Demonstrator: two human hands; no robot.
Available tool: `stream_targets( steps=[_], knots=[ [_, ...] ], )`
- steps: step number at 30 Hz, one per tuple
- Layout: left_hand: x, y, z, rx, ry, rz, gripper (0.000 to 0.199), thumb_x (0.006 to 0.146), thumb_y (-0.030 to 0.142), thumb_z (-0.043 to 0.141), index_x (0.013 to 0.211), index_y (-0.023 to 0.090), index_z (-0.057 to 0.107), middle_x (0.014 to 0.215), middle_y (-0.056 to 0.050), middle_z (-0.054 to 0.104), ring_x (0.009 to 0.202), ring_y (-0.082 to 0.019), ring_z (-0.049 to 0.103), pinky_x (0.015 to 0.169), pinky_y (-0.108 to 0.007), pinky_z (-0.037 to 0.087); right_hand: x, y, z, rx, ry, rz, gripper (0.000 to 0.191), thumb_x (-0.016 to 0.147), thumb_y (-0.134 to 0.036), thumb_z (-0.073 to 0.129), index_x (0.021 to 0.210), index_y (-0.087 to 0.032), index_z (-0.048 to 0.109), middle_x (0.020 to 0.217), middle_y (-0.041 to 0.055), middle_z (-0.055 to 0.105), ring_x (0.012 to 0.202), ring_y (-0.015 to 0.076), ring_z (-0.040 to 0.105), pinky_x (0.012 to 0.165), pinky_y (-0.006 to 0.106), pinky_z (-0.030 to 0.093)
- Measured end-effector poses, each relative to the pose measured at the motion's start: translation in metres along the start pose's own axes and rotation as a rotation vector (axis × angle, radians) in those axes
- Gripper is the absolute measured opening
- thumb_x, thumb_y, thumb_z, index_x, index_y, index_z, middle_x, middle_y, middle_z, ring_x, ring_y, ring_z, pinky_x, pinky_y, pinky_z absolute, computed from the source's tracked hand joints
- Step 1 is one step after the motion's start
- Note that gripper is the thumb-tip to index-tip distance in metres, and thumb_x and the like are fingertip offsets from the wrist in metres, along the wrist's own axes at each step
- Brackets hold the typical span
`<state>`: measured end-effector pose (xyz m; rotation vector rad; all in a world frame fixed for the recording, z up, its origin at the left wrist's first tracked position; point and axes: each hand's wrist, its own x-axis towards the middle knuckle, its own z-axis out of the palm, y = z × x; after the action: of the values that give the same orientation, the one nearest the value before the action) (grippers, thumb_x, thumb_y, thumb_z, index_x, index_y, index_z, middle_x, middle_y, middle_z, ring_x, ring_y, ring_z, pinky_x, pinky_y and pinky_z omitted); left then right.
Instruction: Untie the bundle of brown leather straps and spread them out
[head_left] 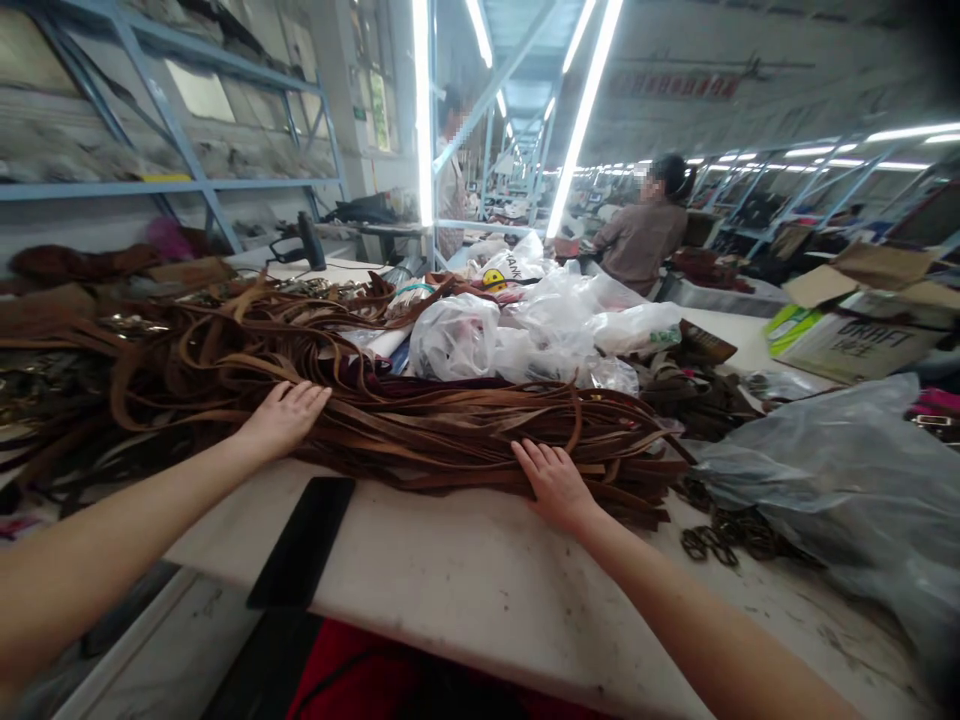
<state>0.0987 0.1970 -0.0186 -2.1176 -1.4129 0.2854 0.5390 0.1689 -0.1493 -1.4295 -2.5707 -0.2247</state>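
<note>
A long heap of brown leather straps lies across the worktable. On the left part of the heap rests my left hand, palm down with its fingers stretched out. My right hand lies flat on the front edge of the heap, further right, fingers extended. Neither hand is closed around a strap. Between me and the heap, a dark flat strip lies over the table's edge, below my left hand.
Behind the straps are clear plastic bags. A large plastic bag and dark rings are at the right, with an open carton beyond. A black handheld tool stands at the back left. A person is further back.
</note>
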Motion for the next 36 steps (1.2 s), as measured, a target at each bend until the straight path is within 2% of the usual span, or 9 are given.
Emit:
stream_targets(
  steps=[3, 6, 9, 12, 18, 22, 28, 31, 36],
  knots=[
    [-0.021, 0.064, -0.036, -0.150, 0.111, 0.119, 0.044, 0.077, 0.010, 0.040, 0.121, 0.016, 0.047, 0.130, -0.013, 0.045, 0.124, -0.026, 0.035, 0.101, -0.046, 0.025, -0.004, -0.001, -0.016, -0.040, -0.050, -0.006, 0.067, 0.072, -0.017, 0.055, 0.134, -0.013, 0.030, 0.124, 0.0145, 0.048, 0.103, 0.0263, 0.049, 0.087, 0.036, 0.037],
    [-0.031, 0.151, -0.053, -0.386, 0.092, 0.397, 0.025, 0.082, 0.015, 0.043, 0.102, 0.018, 0.058, 0.110, -0.009, 0.058, 0.106, -0.019, 0.051, 0.094, -0.034, 0.036, -0.001, 0.000, -0.039, -0.032, -0.113, -0.016, 0.063, 0.069, -0.016, 0.056, 0.129, -0.017, 0.037, 0.112, 0.0105, 0.056, 0.089, 0.0233, 0.056, 0.074, 0.032, 0.042],
    [-0.024, 0.222, -0.049, -0.493, -0.016, 0.156, 0.026, 0.078, 0.019, 0.053, 0.102, 0.016, 0.058, 0.097, -0.010, 0.061, 0.095, -0.021, 0.055, 0.086, -0.034, 0.042, -0.003, -0.004, -0.056, -0.055, -0.125, -0.028, 0.064, 0.068, -0.017, 0.060, 0.128, -0.018, 0.038, 0.106, 0.0084, 0.059, 0.084, 0.0229, 0.058, 0.070, 0.031, 0.043],
    [-0.012, 0.258, -0.041, -0.490, -0.009, -0.025, 0.028, 0.080, 0.022, 0.051, 0.104, 0.010, 0.057, 0.096, -0.015, 0.061, 0.092, -0.027, 0.055, 0.078, -0.040, 0.044, -0.016, -0.014, -0.055, -0.081, -0.077, 0.011, 0.071, 0.069, -0.024, 0.064, 0.132, -0.013, 0.033, 0.114, 0.0127, 0.055, 0.092, 0.0250, 0.056, 0.077, 0.034, 0.042],
    [-0.038, 0.271, -0.039, -0.511, 0.018, 0.176, 0.014, 0.081, 0.017, 0.051, 0.087, 0.019, 0.062, 0.088, -0.005, 0.061, 0.087, -0.019, 0.055, 0.076, -0.032, 0.043, -0.042, -0.021, -0.033, -0.037, 0.011, 0.043, 0.083, 0.065, -0.036, 0.071, 0.134, -0.011, 0.031, 0.129, 0.0162, 0.045, 0.110, 0.0265, 0.046, 0.091, 0.038, 0.035],
    [-0.067, 0.264, -0.036, -0.517, 0.083, 0.308, 0.016, 0.080, 0.020, 0.055, 0.095, 0.023, 0.060, 0.091, -0.003, 0.060, 0.087, -0.017, 0.054, 0.079, -0.031, 0.040, -0.054, -0.026, -0.028, -0.024, 0.108, 0.061, 0.082, 0.065, -0.034, 0.072, 0.133, -0.011, 0.033, 0.133, 0.0162, 0.041, 0.113, 0.0277, 0.043, 0.094, 0.040, 0.033],
    [-0.053, 0.278, -0.042, -0.553, 0.112, 0.046, 0.017, 0.084, 0.019, 0.049, 0.096, 0.020, 0.061, 0.095, -0.005, 0.061, 0.091, -0.018, 0.054, 0.078, -0.033, 0.042, -0.073, -0.080, -0.002, 0.040, 0.313, -0.224, 0.052, 0.081, -0.026, 0.055, 0.130, -0.017, 0.040, 0.136, 0.0076, 0.040, 0.123, 0.0236, 0.035, 0.103, 0.040, 0.025],
    [-0.056, 0.287, -0.050, -0.566, 0.107, -0.001, 0.019, 0.086, 0.021, 0.046, 0.098, 0.018, 0.059, 0.100, -0.005, 0.061, 0.095, -0.018, 0.054, 0.085, -0.034, 0.041, -0.075, -0.109, 0.017, 0.144, 0.364, -0.185, 0.040, 0.085, -0.020, 0.046, 0.124, -0.015, 0.047, 0.127, 0.0065, 0.050, 0.117, 0.0195, 0.042, 0.101, 0.035, 0.029],
    [-0.130, 0.254, -0.055, -0.640, 0.201, -0.012, 0.039, 0.087, 0.023, 0.042, 0.126, 0.022, 0.042, 0.125, -0.005, 0.052, 0.119, -0.017, 0.043, 0.106, -0.040, 0.026, -0.072, -0.126, 0.038, 0.221, 0.419, -0.118, 0.036, 0.085, -0.022, 0.045, 0.120, -0.013, 0.051, 0.122, 0.0078, 0.054, 0.116, 0.0230, 0.043, 0.100, 0.040, 0.029]
  ],
)
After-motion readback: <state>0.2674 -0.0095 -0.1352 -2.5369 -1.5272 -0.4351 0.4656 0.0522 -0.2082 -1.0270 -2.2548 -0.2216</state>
